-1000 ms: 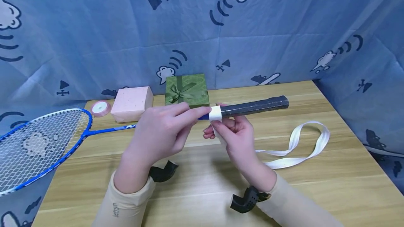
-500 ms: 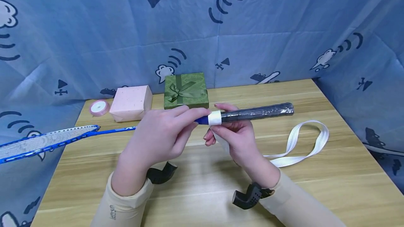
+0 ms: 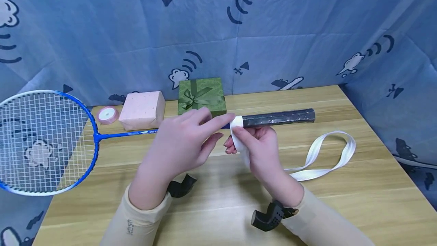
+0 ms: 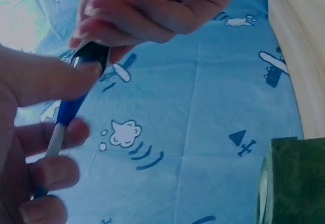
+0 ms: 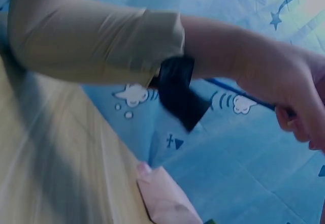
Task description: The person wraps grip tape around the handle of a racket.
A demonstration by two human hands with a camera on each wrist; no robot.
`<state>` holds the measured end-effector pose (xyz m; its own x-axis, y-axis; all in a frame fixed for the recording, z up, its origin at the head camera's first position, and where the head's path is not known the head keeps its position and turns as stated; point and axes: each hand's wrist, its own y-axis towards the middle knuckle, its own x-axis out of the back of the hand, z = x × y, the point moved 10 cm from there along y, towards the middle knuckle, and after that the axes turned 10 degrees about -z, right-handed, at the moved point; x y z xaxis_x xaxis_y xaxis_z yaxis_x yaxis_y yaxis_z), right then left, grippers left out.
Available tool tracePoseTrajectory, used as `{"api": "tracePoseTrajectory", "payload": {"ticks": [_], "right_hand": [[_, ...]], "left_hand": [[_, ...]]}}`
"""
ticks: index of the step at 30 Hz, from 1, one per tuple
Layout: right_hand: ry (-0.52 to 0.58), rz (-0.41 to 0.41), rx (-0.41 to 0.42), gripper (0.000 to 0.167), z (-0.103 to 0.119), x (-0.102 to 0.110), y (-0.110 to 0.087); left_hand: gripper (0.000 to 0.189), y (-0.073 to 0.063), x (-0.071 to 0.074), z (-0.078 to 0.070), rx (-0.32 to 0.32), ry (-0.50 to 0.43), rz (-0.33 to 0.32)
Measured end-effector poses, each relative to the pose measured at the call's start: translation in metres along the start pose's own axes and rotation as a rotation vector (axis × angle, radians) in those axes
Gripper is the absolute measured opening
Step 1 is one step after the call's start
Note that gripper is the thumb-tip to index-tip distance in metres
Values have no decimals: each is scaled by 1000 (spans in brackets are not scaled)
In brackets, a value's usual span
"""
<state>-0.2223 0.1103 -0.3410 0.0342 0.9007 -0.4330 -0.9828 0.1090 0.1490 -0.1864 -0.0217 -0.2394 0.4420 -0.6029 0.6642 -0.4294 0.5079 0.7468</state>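
Note:
A blue and white badminton racket (image 3: 124,134) lies across the head view, its strung head at left and its black handle (image 3: 280,117) at right. My left hand (image 3: 184,139) grips it around the shaft and the blue cone (image 4: 74,103), index finger reaching to the tape. White grip tape (image 3: 237,139) wraps the handle's left end and hangs down from it. My right hand (image 3: 263,147) pinches this tape between thumb and fingers, just under the handle. The tape's loose length loops on the table to the right of that hand.
On the wooden table (image 3: 341,208), a pink ribbon spool (image 3: 107,115), a pink box (image 3: 141,110) and a green gift box with a bow (image 3: 202,96) stand in a row at the back. A blue patterned curtain (image 3: 290,48) hangs behind.
The racket has rolled about its shaft: its head tipped nearly edge-on half a second ago and now faces the head camera. Both hands stay near the tape, shifting only slightly.

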Motion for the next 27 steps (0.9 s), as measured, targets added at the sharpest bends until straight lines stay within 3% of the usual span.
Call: {"api": "tracePoseTrajectory", "payload": {"ticks": [5,8,19,27], "right_hand": [[24,-70,-81,6,-3,3,0],[31,-97,-112,6,-4,4,-1],[-4,-135,-214,13,-7,6,-4],[27,-116,-214,10,-7,4,-4]], "left_hand": [[26,3,-1,-3,-16,114,-117],[22,3,-1,-4,-15,157,-153],[28,2,-3,-4,-21,160,-171],[29,2,-5,-3,-28,166,-149]]}}
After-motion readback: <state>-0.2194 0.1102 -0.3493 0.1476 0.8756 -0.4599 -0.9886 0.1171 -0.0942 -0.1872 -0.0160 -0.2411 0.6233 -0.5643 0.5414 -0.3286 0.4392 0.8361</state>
